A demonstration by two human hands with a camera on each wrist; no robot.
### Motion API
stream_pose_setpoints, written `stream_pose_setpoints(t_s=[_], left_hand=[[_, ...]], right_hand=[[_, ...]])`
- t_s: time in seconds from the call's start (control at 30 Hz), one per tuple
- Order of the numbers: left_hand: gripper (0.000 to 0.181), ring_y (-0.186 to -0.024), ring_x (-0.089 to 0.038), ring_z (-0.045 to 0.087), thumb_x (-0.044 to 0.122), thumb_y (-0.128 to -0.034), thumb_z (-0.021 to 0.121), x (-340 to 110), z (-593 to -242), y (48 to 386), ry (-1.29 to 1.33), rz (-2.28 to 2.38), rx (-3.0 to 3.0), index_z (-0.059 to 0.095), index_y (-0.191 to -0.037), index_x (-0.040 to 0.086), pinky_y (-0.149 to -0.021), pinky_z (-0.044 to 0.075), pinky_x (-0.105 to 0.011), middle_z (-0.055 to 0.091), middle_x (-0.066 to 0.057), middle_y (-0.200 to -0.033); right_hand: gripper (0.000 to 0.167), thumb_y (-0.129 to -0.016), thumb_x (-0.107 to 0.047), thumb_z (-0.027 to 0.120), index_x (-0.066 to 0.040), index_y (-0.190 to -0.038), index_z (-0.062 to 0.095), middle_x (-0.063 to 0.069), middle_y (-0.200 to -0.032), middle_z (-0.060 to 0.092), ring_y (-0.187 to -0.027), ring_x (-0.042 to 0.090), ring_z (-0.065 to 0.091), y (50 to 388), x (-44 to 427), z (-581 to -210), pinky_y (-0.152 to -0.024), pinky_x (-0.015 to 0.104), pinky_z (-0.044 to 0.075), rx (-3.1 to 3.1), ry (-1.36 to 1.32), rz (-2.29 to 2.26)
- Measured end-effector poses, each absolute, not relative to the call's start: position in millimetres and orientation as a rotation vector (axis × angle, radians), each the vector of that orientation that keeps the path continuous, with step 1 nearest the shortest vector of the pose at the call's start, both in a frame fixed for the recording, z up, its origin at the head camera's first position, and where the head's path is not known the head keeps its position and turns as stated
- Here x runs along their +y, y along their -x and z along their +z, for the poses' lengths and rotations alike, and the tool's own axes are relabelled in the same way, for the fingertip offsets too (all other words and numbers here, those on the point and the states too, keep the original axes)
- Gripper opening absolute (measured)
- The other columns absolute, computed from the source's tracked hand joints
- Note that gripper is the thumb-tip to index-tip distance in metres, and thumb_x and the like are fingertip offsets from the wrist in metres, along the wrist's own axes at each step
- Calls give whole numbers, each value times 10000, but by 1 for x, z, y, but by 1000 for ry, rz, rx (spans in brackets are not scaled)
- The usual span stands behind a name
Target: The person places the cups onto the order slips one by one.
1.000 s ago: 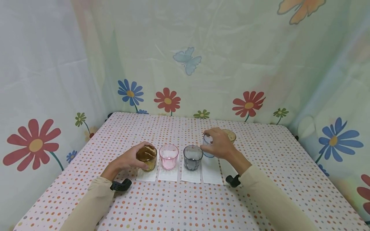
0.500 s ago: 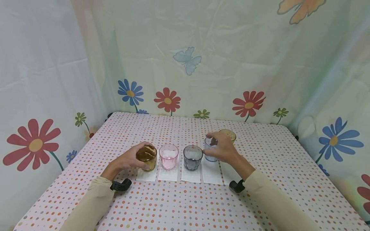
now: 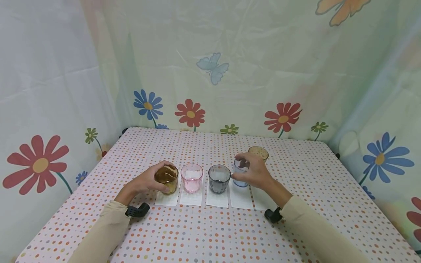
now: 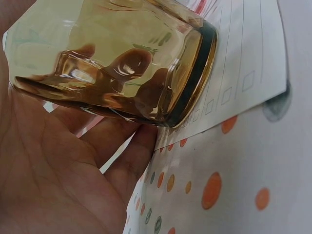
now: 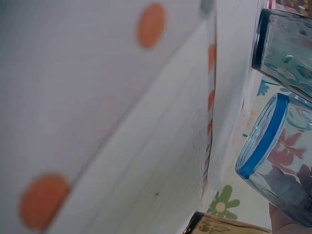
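In the head view my left hand (image 3: 148, 179) curls round an amber glass (image 3: 171, 187), which stands on a lined white paper slip (image 4: 248, 58) in the left wrist view. My right hand (image 3: 258, 171) grips a light blue glass (image 5: 265, 139) between thumb and fingers. A gap shows between the blue glass's base and the paper below, so it hangs slightly above. Between my hands stand a pink glass (image 3: 192, 179) and a grey glass (image 3: 219, 179), each on its own slip. Behind my right hand is a pale yellow glass (image 3: 258, 151), partly hidden.
White slips lie side by side on a dotted tablecloth (image 3: 197, 233); the rightmost slip (image 3: 260, 201) has no glass on it. A flowered curtain (image 3: 250, 91) hangs behind the table and along both sides.
My right hand has brought the blue glass nearer to me and slightly to the right. The left hand and the amber glass have stayed in place.
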State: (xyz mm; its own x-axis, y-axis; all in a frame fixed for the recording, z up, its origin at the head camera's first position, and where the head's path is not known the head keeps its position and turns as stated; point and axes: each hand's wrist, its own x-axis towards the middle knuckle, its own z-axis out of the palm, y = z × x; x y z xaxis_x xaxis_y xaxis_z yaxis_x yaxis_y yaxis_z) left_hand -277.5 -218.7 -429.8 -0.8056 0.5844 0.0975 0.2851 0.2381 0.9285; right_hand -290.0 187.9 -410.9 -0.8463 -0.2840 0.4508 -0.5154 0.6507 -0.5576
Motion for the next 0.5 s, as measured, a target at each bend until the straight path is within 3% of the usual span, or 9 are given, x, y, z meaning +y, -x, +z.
stream_pose_setpoints(t_s=[0.5], left_hand=[[764,-1257,-358,556,98,-780,822,-219,-430,278,-839,1584,2244,439,-1439,32,-1023,487,-363,562,-198,-1366]], right_hand=[[716,-637,-245,964,-95,-1239,605,42,-1175,633,-1080,267,636,285,189,-412,-949,457,535,-2699,-758,970]])
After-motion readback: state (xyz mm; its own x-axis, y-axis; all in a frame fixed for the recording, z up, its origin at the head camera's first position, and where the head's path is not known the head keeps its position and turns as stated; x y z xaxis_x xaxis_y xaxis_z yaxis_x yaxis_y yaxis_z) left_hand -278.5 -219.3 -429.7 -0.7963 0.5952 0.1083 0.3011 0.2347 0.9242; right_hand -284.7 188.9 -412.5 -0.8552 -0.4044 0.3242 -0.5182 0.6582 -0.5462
